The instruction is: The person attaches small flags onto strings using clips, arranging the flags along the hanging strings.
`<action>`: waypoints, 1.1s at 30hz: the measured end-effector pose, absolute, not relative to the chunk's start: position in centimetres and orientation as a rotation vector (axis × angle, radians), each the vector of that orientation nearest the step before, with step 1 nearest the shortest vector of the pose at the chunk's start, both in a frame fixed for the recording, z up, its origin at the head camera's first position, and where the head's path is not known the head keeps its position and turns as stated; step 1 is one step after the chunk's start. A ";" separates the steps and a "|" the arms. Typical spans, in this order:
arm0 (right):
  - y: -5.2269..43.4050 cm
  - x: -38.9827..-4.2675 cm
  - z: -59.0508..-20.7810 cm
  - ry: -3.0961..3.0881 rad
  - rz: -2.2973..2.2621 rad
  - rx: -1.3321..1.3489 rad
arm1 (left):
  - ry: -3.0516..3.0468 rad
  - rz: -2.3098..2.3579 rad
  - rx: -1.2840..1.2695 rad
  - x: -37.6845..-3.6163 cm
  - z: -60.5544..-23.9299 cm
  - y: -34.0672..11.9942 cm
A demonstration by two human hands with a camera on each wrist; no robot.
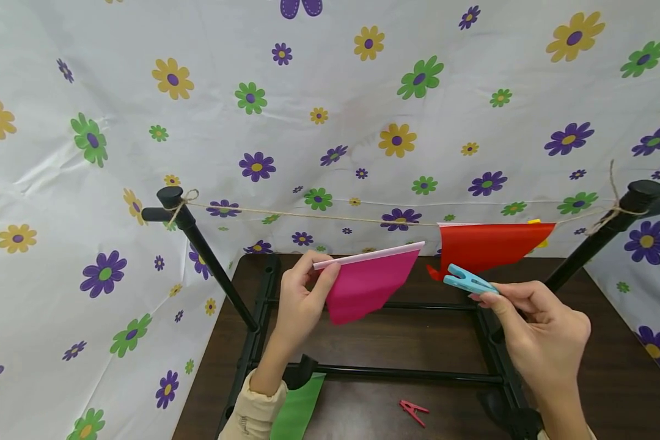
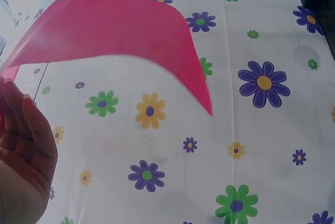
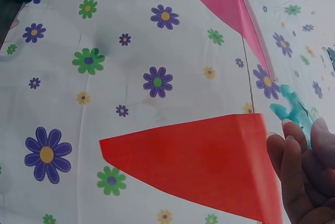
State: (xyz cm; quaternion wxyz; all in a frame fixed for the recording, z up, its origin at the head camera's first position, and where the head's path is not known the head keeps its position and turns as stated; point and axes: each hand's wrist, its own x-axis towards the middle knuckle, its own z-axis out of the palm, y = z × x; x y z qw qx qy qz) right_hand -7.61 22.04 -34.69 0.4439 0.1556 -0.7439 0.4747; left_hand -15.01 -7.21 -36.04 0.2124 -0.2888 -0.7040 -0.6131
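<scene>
Meanwhile, left hand [image 1: 299, 299] pinches folded pink paper [image 1: 368, 284], a tapering flag shape.

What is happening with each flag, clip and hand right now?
Pink flag: held up below the string by the left hand, not hung.
Red flag: hanging on the string.
Blue clip: pinched in the right hand.
Red clip: lying loose on the table.
Green flag: lying on the table's near edge.
</scene>
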 end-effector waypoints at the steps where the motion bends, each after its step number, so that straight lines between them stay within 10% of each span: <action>1: 22.0 -7.7 -34.5 -1.843 1.173 0.392 | -1.952 -1.716 -0.799 -15.1 -35.9 -7.1; 33: 22.6 -9.5 -30.7 -1.851 1.037 0.463 | -1.929 -1.750 -0.726 -16.0 -34.3 -6.1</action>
